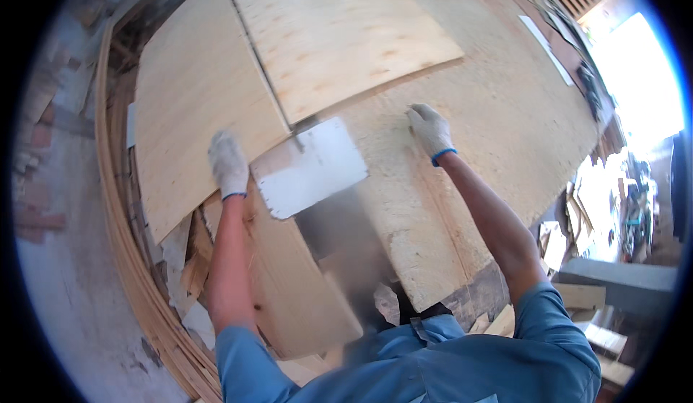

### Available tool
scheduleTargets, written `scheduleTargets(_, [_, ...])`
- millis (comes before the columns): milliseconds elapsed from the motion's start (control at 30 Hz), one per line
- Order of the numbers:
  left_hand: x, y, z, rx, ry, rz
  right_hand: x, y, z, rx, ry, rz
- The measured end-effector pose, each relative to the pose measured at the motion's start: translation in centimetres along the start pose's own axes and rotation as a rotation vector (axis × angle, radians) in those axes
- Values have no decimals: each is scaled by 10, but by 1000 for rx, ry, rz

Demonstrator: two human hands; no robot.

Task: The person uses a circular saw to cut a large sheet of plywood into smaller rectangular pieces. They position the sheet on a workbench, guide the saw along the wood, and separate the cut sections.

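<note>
My left hand [229,163], in a white knit glove, lies on the near edge of a pale plywood sheet [195,107], its fingers stretched forward but blurred. A second plywood sheet [339,35] lies beside it, with a narrow dark gap between the two. At the near end of the gap stands a thin metal piece [298,143] by a whitish plate [314,172] with small holes along its edges. My gloved right hand [431,130] rests on the worn wooden tabletop [498,128], right of the plate and nearer than the second sheet. Its fingers are loosely bent, with nothing seen in them.
A long curved-looking wooden edge [108,150] runs down the left, with wood scraps [189,273] inside it. Below the plate is a dark, blurred opening [343,230] beside a wooden board [296,287]. White strips [546,49] lie far right, and offcuts [577,211] are heaped beyond the table.
</note>
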State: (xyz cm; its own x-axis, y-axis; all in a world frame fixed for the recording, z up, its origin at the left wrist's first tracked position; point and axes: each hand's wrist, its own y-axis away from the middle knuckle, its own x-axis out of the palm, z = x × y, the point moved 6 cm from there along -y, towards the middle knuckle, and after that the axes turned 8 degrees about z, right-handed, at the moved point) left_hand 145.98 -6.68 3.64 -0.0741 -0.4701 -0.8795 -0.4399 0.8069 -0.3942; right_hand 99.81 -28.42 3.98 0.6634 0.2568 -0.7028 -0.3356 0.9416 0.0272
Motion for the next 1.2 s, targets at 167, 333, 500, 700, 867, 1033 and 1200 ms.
scheduleTargets(167, [-10,22,-47,4,23,-42,19,-28,-38,447,-1139,230])
scheduleTargets(333, [-20,31,-51,13,14,-139,50,-40,23,600,-1447,406])
scheduleTargets(500, [-25,29,-49,-47,67,-103,69,-72,68,627,-1640,446])
scheduleTargets(700, [-21,24,-51,-76,20,-73,96,-111,18,31,-1119,508])
scheduleTargets(867, [-24,28,-49,-115,8,-57,80,-134,46,222,-1405,208])
scheduleTargets(1033, [-19,28,-51,-136,28,-24,27,-167,73,217,-1064,49])
scheduleTargets(1200, [-15,27,-44,-143,-11,-43,-25,-178,95,200,-1166,56])
